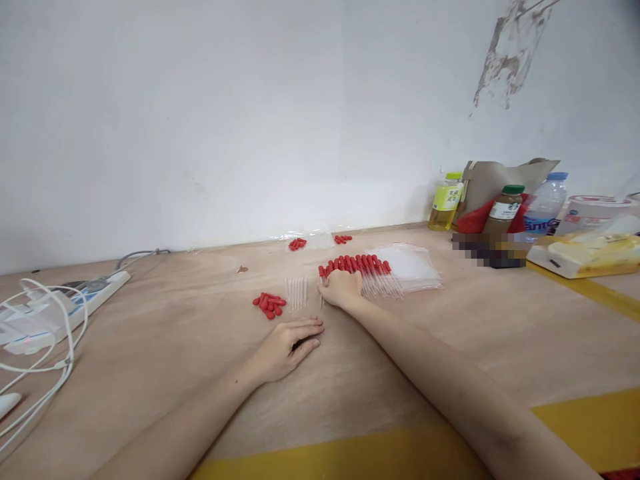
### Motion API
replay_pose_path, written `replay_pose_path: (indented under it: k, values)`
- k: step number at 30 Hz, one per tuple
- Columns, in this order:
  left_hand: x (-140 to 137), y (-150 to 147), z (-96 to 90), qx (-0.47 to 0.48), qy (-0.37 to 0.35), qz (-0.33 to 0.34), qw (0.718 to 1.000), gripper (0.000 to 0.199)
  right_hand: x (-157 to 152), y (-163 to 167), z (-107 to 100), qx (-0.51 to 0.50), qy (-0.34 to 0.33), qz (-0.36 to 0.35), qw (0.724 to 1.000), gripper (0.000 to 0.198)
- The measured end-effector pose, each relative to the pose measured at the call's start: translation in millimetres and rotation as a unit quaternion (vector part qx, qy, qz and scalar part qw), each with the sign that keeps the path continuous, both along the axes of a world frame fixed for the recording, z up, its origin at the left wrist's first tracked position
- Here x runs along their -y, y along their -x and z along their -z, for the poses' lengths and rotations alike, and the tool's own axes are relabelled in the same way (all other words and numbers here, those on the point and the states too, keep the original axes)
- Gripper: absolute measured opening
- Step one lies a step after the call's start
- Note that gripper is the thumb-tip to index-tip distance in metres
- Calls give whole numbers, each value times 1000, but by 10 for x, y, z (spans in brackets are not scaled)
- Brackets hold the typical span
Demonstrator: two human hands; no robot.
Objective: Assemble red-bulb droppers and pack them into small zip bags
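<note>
My right hand (343,288) is closed at the left end of a row of red-bulbed droppers (380,279), its fingers pinched on a dropper (321,272) whose clear tube shows below them. The droppers lie side by side, red rubber bulbs toward the wall and thin tubes toward me. My left hand (287,348) rests on the table, holding nothing, with its fingers stretched out and slightly apart. Beyond it lie a small heap of loose red rubber bulbs (270,305) and a neat set of bare clear tubes (297,293).
Clear plastic bags (413,265) lie behind the row. More red bulbs (297,245) sit in clear plastic near the wall. A power strip (100,293) with white cables is at left. Bottles (445,203), a grey bag (500,180) and a tissue pack (583,255) stand at right.
</note>
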State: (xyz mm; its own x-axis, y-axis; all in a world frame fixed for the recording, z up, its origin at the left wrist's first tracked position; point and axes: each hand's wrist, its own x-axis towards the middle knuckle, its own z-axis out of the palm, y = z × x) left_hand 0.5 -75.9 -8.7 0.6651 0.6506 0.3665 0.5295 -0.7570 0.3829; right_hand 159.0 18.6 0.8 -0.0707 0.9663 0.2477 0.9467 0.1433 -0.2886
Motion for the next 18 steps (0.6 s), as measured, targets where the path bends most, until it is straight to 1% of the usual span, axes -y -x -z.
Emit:
replay_pose_path:
  k: [4,9,12,16,18]
  values:
    - [4,-6,-12,-6,4,-4,1000,29,-4,10,-9,-1,-5,6,1000,33]
    - [11,-12,-27,5,6,0,1000,29,-2,15,-20,-12,11,2,1000,34]
    - [10,-13,-23,3,8,3,1000,29,22,29,-30,-4,-10,6,1000,38]
    - [3,-11,-16,-1,5,4,1000,29,79,63,-56,9,-51,-13,999,37]
    - [0,-8,-17,0,3,3,1000,29,102,74,-71,25,-54,-16,998,39]
